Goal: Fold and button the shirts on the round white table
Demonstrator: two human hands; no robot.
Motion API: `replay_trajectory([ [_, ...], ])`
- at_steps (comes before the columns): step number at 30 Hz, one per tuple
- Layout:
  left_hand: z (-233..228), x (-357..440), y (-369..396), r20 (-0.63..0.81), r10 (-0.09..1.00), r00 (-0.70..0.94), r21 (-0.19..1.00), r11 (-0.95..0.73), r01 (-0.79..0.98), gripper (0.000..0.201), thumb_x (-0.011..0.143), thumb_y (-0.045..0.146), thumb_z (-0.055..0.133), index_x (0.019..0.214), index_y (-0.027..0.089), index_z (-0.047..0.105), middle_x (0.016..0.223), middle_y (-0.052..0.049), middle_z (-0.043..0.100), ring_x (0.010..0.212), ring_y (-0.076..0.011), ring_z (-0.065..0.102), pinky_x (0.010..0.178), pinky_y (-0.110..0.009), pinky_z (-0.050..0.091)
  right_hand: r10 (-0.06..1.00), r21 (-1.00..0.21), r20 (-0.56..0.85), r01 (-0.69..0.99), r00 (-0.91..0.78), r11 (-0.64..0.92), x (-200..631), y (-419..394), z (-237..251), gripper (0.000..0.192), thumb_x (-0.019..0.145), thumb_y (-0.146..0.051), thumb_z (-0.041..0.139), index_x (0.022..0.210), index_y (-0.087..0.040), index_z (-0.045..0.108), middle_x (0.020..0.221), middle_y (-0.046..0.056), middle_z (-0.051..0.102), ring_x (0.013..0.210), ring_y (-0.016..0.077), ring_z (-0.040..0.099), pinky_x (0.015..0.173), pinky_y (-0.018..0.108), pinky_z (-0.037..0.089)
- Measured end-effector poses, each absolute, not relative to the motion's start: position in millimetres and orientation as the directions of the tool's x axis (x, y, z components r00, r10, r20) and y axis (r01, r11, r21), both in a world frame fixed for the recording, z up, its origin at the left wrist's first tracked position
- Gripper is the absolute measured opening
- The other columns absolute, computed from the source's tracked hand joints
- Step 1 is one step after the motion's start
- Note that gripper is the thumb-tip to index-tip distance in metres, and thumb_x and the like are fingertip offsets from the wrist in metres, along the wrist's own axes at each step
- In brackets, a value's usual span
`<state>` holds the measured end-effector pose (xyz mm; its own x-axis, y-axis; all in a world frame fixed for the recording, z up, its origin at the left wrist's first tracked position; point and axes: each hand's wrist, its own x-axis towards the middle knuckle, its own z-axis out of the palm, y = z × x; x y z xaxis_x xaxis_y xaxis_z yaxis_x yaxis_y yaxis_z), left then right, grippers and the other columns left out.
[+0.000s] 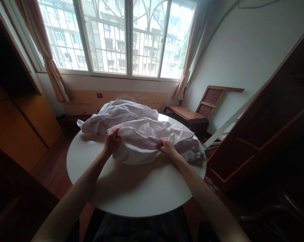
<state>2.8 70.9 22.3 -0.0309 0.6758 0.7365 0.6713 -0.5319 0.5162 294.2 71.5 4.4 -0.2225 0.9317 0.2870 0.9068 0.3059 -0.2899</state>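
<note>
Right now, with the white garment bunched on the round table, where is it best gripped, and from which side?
Probably along the near folded edge of the white garment, from the person's side. That edge lies low and reachable, while the far part mounds up. The left hand and right hand already pinch it there, apart, above the bare round table.
</note>
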Motion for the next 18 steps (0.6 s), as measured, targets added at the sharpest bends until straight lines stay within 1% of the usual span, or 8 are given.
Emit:
replay_trajectory([
  [4,23,3,68,0.737,0.669,-0.095,0.513,-0.462,0.724,0.028,0.06,0.008,0.043,0.079,0.02,0.059,0.086,-0.005,0.056,0.087,-0.0212,0.052,0.083,-0.036,0.042,0.941,-0.292,0.275,0.916,-0.195,0.275,293,71,6,0.022,0.073,-0.032,0.058,0.088,-0.016,0.06,0.089,0.009,0.065,0.083,0.021,0.058,0.069,0.026,0.039],
  [6,23,2,68,0.764,0.631,-0.139,0.5,-0.441,0.745,0.02,0.06,0.01,0.047,0.075,0.02,0.056,0.097,-0.006,0.053,0.097,-0.0237,0.048,0.091,-0.04,0.036,0.947,-0.304,0.272,0.918,-0.174,0.256,291,70,8,0.021,0.072,-0.033,0.059,0.085,-0.017,0.062,0.085,0.007,0.066,0.081,0.0208,0.058,0.068,0.026,0.039],
  [8,23,-1,70,0.774,0.612,-0.163,0.508,-0.446,0.737,0.018,0.062,0.014,0.051,0.079,0.02,0.054,0.113,-0.008,0.048,0.11,-0.026,0.041,0.098,-0.043,0.029,0.95,-0.325,0.281,0.918,-0.136,0.228,290,67,11,0.017,0.07,-0.031,0.058,0.081,-0.019,0.063,0.08,0.005,0.066,0.077,0.0201,0.059,0.066,0.025,0.038],
  [10,23,-5,72,0.745,0.648,-0.157,0.551,-0.466,0.692,0.019,0.066,0.022,0.052,0.084,0.02,0.053,0.121,-0.009,0.044,0.115,-0.0265,0.038,0.099,-0.044,0.028,0.948,-0.354,0.309,0.917,-0.069,0.183,289,64,15,0.014,0.07,-0.029,0.056,0.077,-0.02,0.063,0.075,0.004,0.066,0.073,0.0197,0.058,0.063,0.025,0.037],
  [12,25,-10,74,0.672,0.736,-0.078,0.614,-0.495,0.615,0.019,0.07,0.032,0.05,0.083,0.018,0.053,0.117,-0.01,0.048,0.111,-0.0259,0.043,0.095,-0.042,0.034,0.931,-0.389,0.364,0.911,0.012,0.14,291,61,17,0.013,0.071,-0.03,0.054,0.073,-0.021,0.063,0.072,0.004,0.065,0.071,0.0198,0.058,0.06,0.025,0.035],
  [14,29,-13,73,0.558,0.827,0.075,0.688,-0.511,0.515,0.026,0.071,0.041,0.048,0.079,0.017,0.054,0.102,-0.009,0.057,0.097,-0.0244,0.051,0.084,-0.039,0.043,0.892,-0.43,0.443,0.894,0.088,0.125,296,59,19,0.019,0.075,-0.036,0.05,0.07,-0.02,0.06,0.068,0.005,0.063,0.068,0.0195,0.057,0.058,0.025,0.034],
  [16,33,-13,69,0.436,0.869,0.232,0.768,-0.494,0.406,0.031,0.071,0.044,0.048,0.078,0.016,0.057,0.086,-0.007,0.061,0.084,-0.0226,0.056,0.073,-0.035,0.047,0.837,-0.499,0.513,0.859,0.188,0.113,304,58,20,0.028,0.08,-0.041,0.043,0.069,-0.019,0.057,0.064,0.005,0.059,0.062,0.0181,0.054,0.055,0.026,0.033],
  [18,36,-6,59,0.317,0.872,0.373,0.85,-0.435,0.296,0.031,0.069,0.043,0.05,0.08,0.016,0.06,0.078,-0.005,0.063,0.077,-0.0219,0.058,0.067,-0.033,0.048,0.782,-0.599,0.54,0.795,0.313,0.095,312,58,19,0.033,0.083,-0.043,0.035,0.072,-0.018,0.054,0.062,0.004,0.057,0.057,0.0163,0.051,0.053,0.026,0.033],
])
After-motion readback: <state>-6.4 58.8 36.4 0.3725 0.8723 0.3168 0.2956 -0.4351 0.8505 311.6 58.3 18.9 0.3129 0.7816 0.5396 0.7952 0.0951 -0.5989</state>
